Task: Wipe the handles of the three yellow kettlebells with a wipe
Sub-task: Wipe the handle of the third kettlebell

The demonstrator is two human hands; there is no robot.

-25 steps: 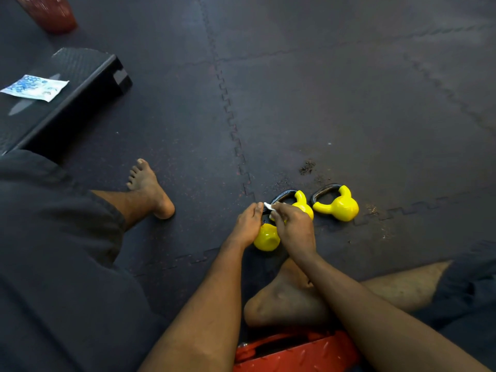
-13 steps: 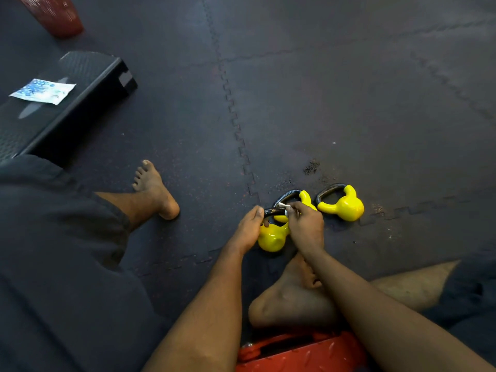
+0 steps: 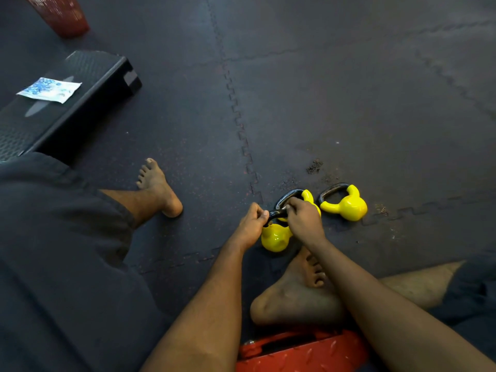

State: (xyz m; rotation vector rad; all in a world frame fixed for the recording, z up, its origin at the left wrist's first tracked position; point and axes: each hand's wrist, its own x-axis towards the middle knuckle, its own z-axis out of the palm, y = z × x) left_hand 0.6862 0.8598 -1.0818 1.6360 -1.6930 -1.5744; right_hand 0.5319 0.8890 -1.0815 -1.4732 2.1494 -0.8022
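Note:
Three small yellow kettlebells with dark handles lie on the dark floor mat. The nearest kettlebell [image 3: 275, 237] is between my hands. My left hand [image 3: 251, 226] grips the left end of its black handle. My right hand [image 3: 304, 220] pinches a small white wipe [image 3: 285, 207] against the same handle; the wipe barely shows at my fingertips. The middle kettlebell [image 3: 308, 197] lies just behind my right hand, which hides most of its body. The third kettlebell [image 3: 349, 206] lies apart to the right, untouched.
A black step platform [image 3: 80, 103] at the left carries a blue-and-white wipe packet [image 3: 49, 89]. A red container [image 3: 60, 14] stands at the top left. My bare feet [image 3: 158, 187] rest on the mat, and a red plate [image 3: 300, 353] lies under my legs.
My right hand has slid right along the nearest kettlebell's handle with the wipe. My left hand has curled round the handle's left end. The view has shifted slightly.

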